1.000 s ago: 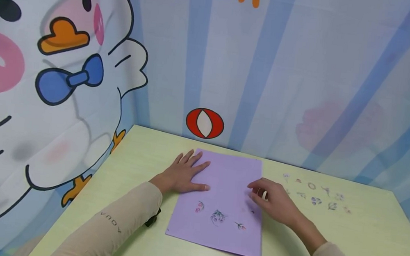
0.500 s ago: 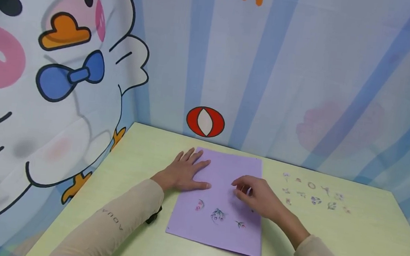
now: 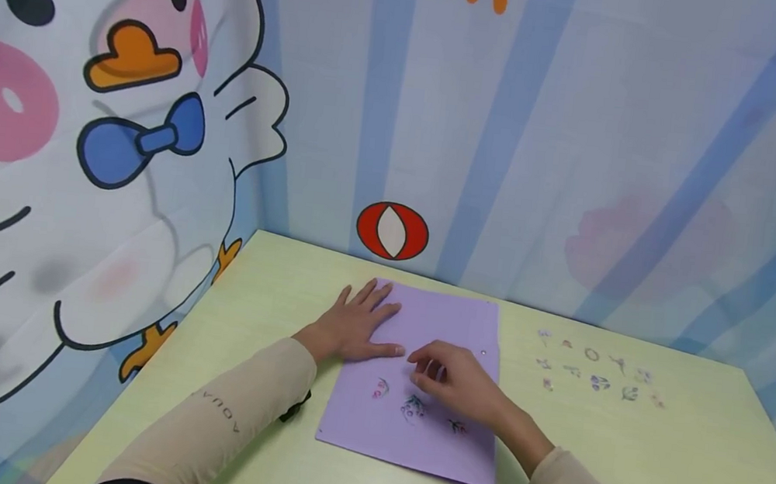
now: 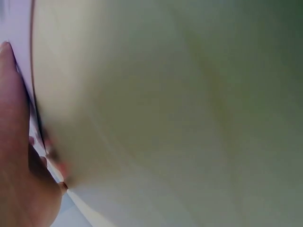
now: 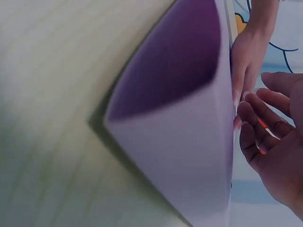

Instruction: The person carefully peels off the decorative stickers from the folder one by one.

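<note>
A lilac sheet (image 3: pixel 450 322), apparently folded, lies on the table, with a dark gap under its lifted near edge in the right wrist view. My left hand (image 3: pixel 354 331) rests on its left side with the fingers spread. Over the sheet's middle hovers my right hand (image 3: pixel 459 380), its fingers loosely bent and thumb apart from the index finger; nothing shows between them. Low on the sheet are three small flower pictures: a pink one (image 3: pixel 381 389), a larger green-and-purple bunch (image 3: pixel 412 408), and a red-green sprig (image 3: pixel 457 427), partly under the right hand's shadow.
Several small flower pictures (image 3: pixel 600 383) lie in rows on the pale yellow table (image 3: pixel 626 460), right of the sheet. A printed cloth backdrop (image 3: pixel 428 121) stands behind the table and along its left side.
My right hand has moved left from the sheet's right edge to its middle, uncovering small pictures on the table. The left hand stays in place on the sheet; the head view shifts slightly.
</note>
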A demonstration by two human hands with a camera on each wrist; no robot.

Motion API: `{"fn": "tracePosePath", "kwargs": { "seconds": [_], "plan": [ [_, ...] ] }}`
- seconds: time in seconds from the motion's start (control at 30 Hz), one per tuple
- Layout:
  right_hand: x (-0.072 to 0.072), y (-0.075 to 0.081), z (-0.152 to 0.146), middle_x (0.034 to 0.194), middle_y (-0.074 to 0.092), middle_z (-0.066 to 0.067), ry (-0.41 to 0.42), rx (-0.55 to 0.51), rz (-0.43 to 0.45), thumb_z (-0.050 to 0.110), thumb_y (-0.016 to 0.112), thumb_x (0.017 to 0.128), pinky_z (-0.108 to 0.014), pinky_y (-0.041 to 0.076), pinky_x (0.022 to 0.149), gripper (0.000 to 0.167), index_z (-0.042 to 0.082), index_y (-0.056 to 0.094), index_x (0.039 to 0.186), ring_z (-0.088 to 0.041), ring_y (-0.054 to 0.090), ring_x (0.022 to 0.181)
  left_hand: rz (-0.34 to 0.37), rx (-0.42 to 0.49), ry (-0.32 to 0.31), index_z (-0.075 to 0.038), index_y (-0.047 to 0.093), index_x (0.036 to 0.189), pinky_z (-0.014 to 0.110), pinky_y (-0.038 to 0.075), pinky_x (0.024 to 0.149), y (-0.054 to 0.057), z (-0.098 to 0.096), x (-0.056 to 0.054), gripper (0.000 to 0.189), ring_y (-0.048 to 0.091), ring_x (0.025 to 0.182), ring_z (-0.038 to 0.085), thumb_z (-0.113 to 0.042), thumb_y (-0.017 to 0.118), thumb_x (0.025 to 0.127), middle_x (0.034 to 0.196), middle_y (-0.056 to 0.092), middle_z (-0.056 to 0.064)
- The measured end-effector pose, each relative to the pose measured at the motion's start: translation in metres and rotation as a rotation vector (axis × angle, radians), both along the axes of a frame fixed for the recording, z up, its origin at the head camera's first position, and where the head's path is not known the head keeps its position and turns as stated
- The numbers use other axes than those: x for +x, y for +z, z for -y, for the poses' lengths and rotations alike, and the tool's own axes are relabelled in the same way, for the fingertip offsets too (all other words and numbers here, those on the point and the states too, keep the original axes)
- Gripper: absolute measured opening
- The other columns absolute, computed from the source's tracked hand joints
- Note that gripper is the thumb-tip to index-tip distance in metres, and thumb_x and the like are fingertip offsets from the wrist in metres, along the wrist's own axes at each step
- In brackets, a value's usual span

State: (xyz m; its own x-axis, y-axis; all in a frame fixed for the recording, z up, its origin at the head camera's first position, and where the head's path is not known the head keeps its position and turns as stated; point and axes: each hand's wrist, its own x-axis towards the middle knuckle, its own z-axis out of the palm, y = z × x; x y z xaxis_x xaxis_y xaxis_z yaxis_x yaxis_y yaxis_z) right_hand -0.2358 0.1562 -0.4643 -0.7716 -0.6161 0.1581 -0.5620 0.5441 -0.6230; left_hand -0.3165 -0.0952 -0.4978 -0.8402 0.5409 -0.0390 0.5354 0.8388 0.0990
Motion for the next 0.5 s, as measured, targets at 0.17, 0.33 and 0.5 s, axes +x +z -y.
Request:
{"fn": "tracePosePath", "kwargs": {
  "seconds": [0.17, 0.33, 0.5],
  "plan": [
    [0.001, -0.002, 0.014, 0.101, 0.068, 0.004, 0.047, 0.0, 0.013, 0.016, 0.074, 0.1, -0.034, 0.057, 0.081, 0.024, 0.004, 0.073, 0.121, -0.014, 0.064, 0.09, -0.015, -0.024, -0.018, -0.024, 0.026, 0.17, 0.069, 0.014, 0.125, 0.003, 0.001, 0.0, 0.097, 0.006, 0.164, 0.035, -0.084, 0.037, 0.096, 0.178, 0.013, 0.006],
    [0.002, -0.007, 0.027, 0.101, 0.068, 0.001, 0.054, 0.018, 0.023, 0.013, 0.074, 0.1, -0.034, 0.055, 0.082, 0.023, 0.003, 0.073, 0.121, -0.015, 0.064, 0.091, -0.016, -0.065, -0.027, -0.025, 0.02, 0.172, 0.069, 0.014, 0.125, 0.002, 0.001, 0.001, 0.094, 0.005, 0.164, 0.036, -0.082, 0.035, 0.098, 0.178, 0.01, 0.006],
    [0.005, -0.012, 0.035, 0.104, 0.068, -0.001, 0.042, 0.045, -0.005, 0.008, 0.072, 0.098, -0.035, 0.054, 0.083, 0.021, 0.004, 0.074, 0.119, -0.016, 0.063, 0.091, -0.01, -0.065, -0.024, -0.026, 0.018, 0.172, 0.069, 0.013, 0.125, -0.001, 0.001, 0.0, 0.093, 0.004, 0.164, 0.035, -0.081, 0.035, 0.099, 0.179, 0.009, 0.005]
  ]
}}
